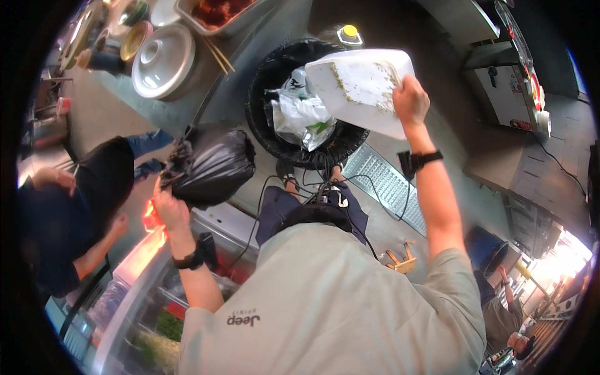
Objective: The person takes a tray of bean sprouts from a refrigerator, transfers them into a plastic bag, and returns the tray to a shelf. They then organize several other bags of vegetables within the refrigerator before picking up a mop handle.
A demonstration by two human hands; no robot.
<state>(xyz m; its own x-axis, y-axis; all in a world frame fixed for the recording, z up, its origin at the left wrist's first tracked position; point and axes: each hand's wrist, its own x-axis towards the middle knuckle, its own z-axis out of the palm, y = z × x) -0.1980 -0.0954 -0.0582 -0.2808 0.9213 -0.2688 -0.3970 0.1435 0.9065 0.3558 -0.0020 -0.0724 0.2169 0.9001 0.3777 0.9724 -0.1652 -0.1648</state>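
Note:
My right hand grips the rim of a white plastic tub, tilted over a black-lined bin; green bits cling to the tub's inside. Clear and white plastic bags and a green leaf lie in the bin. My left hand holds a full black plastic bag by its gathered end, left of the bin and apart from it.
A steel counter at upper left bears a white lid, chopsticks and a metal tray of red food. A yellow-capped jug stands behind the bin. Black cables hang near my legs. A person is at left, another at lower right.

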